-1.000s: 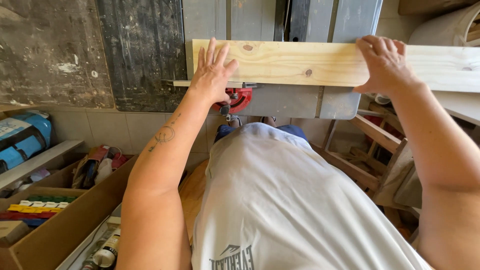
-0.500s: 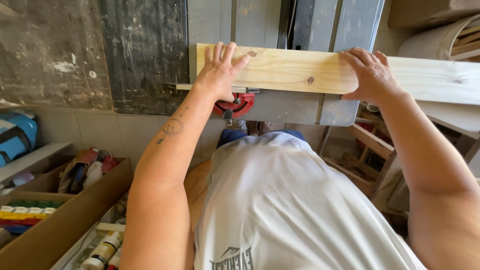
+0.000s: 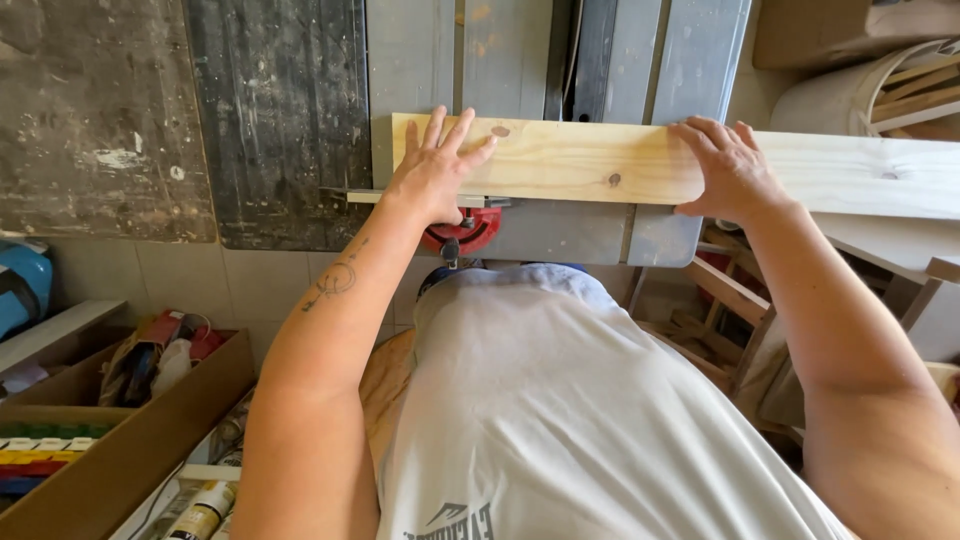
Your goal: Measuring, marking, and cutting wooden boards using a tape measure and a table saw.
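A wooden box (image 3: 150,440) holds jumbled tools, while left hand (image 3: 435,170) and right hand (image 3: 728,168) press flat, fingers spread, on the plank (image 3: 590,160) lying crosswise along the surface's (image 3: 520,50) near edge.

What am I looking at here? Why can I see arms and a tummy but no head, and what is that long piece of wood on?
The camera sits on a person's head and looks down, so you see their own arms and grey shirt but not their face. There is only this one view. Both hands lie flat on a pale wooden plank: the left hand near its left end, the right hand further along. They press on it rather than grip it. The plank lies across a grey metal machine table with a dark slot in it. A red knob sits at the table's near edge, just below the left hand. Down on the left is a wooden box full of small workshop things, and on the right are more wood pieces.
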